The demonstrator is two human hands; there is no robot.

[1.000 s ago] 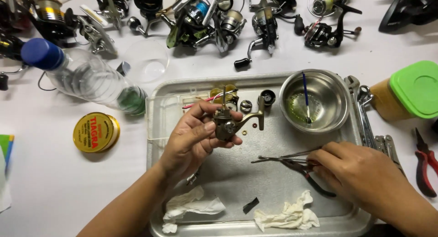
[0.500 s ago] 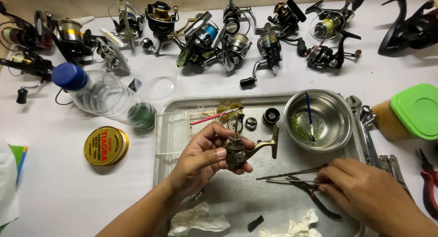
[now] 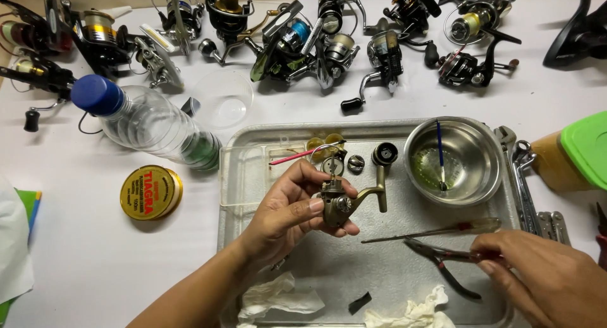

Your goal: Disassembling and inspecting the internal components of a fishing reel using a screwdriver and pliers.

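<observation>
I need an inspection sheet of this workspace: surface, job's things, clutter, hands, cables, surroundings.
Surface: white table bearing a metal tray.
Job's things: bronze reel body; needle-nose pliers lying on the tray.
Clutter: steel bowl, plastic bottle, yellow tin, crumpled tissues.
Hands: left hand holds the reel body; right hand touches the pliers.
Cables: nothing seen.
Surroundings: row of fishing reels along the far edge.
</observation>
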